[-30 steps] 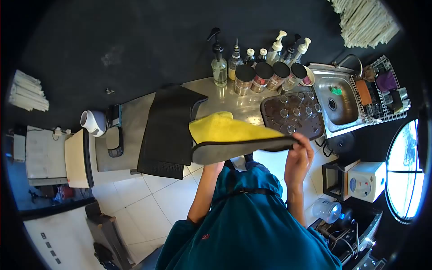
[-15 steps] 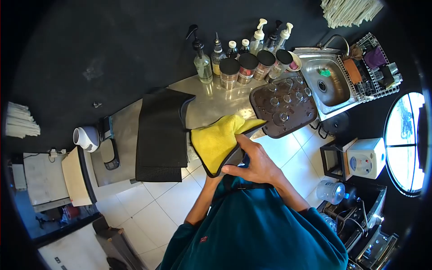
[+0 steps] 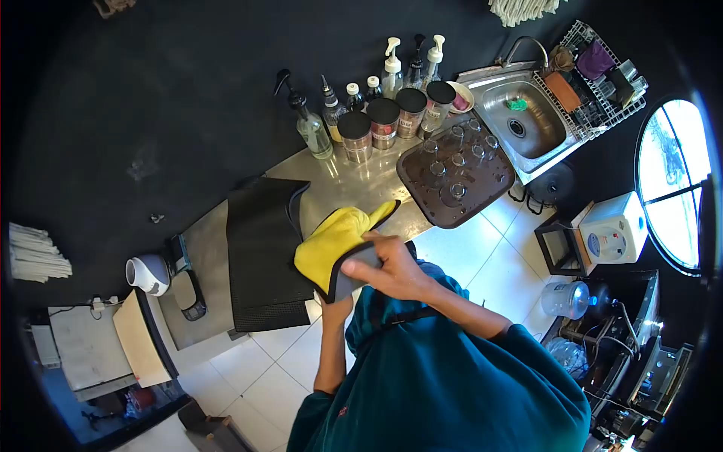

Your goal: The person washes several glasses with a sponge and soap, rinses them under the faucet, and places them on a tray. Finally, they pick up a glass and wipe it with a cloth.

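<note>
A yellow cloth with a grey underside and dark edging is bunched in front of my body, above the counter's near edge. My right hand grips its grey side, thumb and fingers closed on the fabric. Under the cloth's lower edge, only the wrist side of my left hand shows; its fingers are covered, and whether anything lies inside the folds cannot be seen. Beyond the cloth to the right, a brown tray carries several upturned clear glasses.
Black mats lie on the steel counter, left of the cloth. Lidded jars and pump bottles line the wall. A sink and a wire dish rack are at right. A scale sits at left.
The cloth has shifted slightly left and folded over more, showing more of its grey side. My right hand has moved left with it. The whole view has tilted and shifted.
</note>
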`<state>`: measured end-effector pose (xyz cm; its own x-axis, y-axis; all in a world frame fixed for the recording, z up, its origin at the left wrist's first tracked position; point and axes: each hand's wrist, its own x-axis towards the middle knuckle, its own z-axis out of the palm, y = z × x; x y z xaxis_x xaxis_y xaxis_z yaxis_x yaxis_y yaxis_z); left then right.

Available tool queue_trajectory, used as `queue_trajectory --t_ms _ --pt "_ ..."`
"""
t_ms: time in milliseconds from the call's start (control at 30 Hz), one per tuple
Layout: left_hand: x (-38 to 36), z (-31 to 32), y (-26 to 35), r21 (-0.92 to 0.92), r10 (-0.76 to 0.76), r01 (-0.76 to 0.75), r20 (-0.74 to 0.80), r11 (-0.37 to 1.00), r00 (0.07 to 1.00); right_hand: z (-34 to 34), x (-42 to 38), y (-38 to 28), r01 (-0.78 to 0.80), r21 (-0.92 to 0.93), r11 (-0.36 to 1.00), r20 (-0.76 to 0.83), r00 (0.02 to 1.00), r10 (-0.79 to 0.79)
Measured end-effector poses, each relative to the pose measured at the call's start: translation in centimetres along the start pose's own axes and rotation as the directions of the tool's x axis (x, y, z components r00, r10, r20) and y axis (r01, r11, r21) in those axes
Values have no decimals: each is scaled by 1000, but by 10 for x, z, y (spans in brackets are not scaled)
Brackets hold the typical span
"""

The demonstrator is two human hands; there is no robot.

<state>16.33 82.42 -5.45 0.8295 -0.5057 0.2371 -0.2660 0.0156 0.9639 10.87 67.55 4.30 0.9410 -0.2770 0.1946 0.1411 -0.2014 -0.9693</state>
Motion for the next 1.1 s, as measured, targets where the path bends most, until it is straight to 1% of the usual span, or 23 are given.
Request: queue_trajectory --t_ms 33,67,100,167,200,233,267,300,367,400,433,500,567,633,700,767,800,833,900,967,1000,1033,1100 --pt "9 5 18 -18 -38 37 -58 999 998 -1 0 -3 2 2 1000 1 1000 -2" --pt "17 9 28 -39 -80 75 -123 996 989 -6 0 -8 -167 231 959 -149 968 204" --pt "26 7 16 -495 -257 149 -158 856 953 -11 0 -11 -286 462 840 -235 874 426" --pt "34 13 45 -435 -327 183 -281 882 902 -35 13 -9 -103 334 937 -418 875 245" --pt "33 9 42 -434 -332 199 -255 878 908 -52 17 -4 -203 101 974 -389 893 226" --pt "31 5 39 -431 -337 203 -261 879 904 -65 17 0 -281 -142 949 -360 908 215" --pt "31 3 36 -446 -358 241 -200 862 912 -67 18 10 -211 -248 946 -372 922 108" --pt "32 2 32 -460 -374 276 -136 844 917 -71 19 14 -211 -250 945 -371 922 107" --pt "28 -2 23 -447 -390 314 -86 837 917 -76 18 19 -159 -438 885 -251 967 50" --pt "27 -4 17 -416 -409 345 -74 842 910 -79 24 0 -323 -408 854 -182 945 271" --pt "25 -7 13 -384 -428 374 -63 844 902 -80 26 2 -324 -407 854 -181 945 272" --pt "27 -10 14 -351 -445 401 -52 846 894 -82 30 4 -201 -431 880 -270 959 87" --pt "27 -13 21 -434 -484 448 31 782 874 -81 36 3 -161 -431 888 -301 953 26" --pt "26 -12 18 -403 -431 390 -13 828 902 -77 42 0 -85 -431 898 -373 923 -91" --pt "27 -8 22 -480 -410 388 62 787 910 -67 41 -9 -36 -428 903 -358 924 -133" --pt "27 -2 19 -525 -402 379 76 762 913 -55 34 -16 -76 -100 992 -298 953 43" --pt "27 1 18 -609 -388 380 126 696 913 -48 27 -35 -46 -10 999 -240 970 42" --pt "28 4 17 -685 -367 382 177 621 913 -44 18 -52 -94 34 995 -170 980 99" --pt "26 15 13 -712 -335 347 164 611 928 -37 3 -73 -98 118 988 21 995 96" --pt "17 28 -8 -752 -418 375 146 542 896 -24 5 -60 115 52 992 161 979 -122" --pt "10 35 1 -815 -461 398 186 421 868 -21 0 -52 -79 -7 997 289 954 77" --pt "9 38 5 -847 -473 403 213 347 855 -14 0 -36 111 -48 993 250 964 -96" --pt "7 48 -2 -858 -311 324 205 400 928 -15 -11 -31 64 -120 991 114 992 -50"
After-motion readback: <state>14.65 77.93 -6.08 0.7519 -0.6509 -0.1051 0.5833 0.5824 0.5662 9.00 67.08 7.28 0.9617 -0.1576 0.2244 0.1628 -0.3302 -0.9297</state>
